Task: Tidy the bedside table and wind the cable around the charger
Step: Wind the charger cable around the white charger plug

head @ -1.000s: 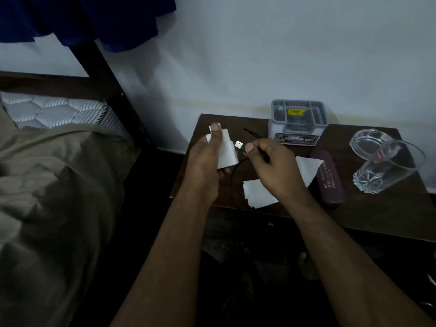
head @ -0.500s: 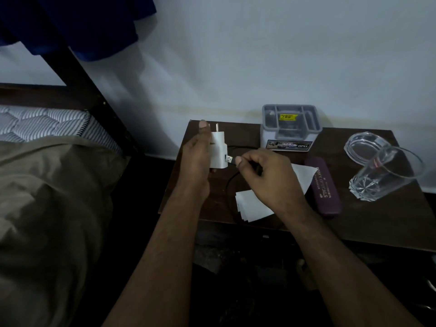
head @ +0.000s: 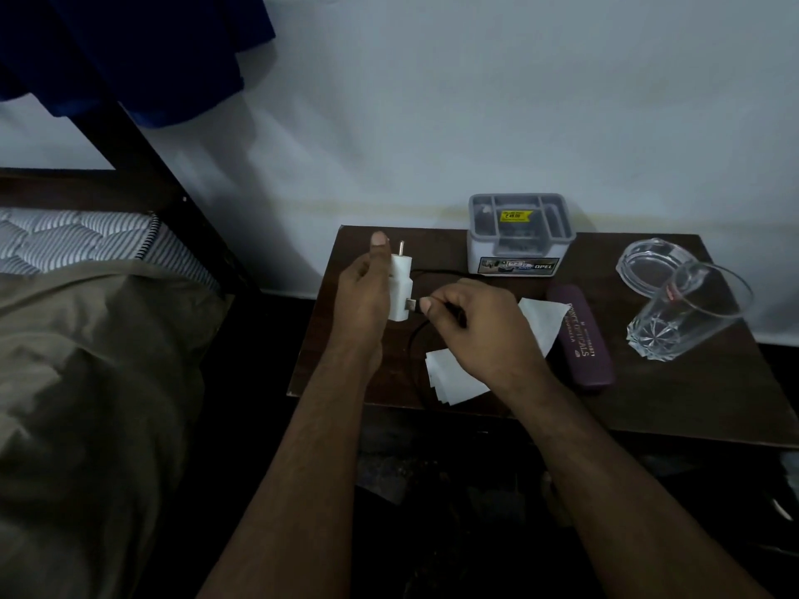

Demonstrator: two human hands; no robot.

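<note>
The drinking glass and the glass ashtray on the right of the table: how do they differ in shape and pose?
The drinking glass is tall and leans tilted; the glass ashtray is low, wide and lies flat. The drinking glass has a cut star pattern at its base, while the glass ashtray shows a thick notched rim. Both are clear, and the drinking glass overlaps the ashtray in the view.

At frame centre, the left hand grips the white charger, prongs up, while the right hand pinches the cable plug at its lower edge, above the table.
</note>
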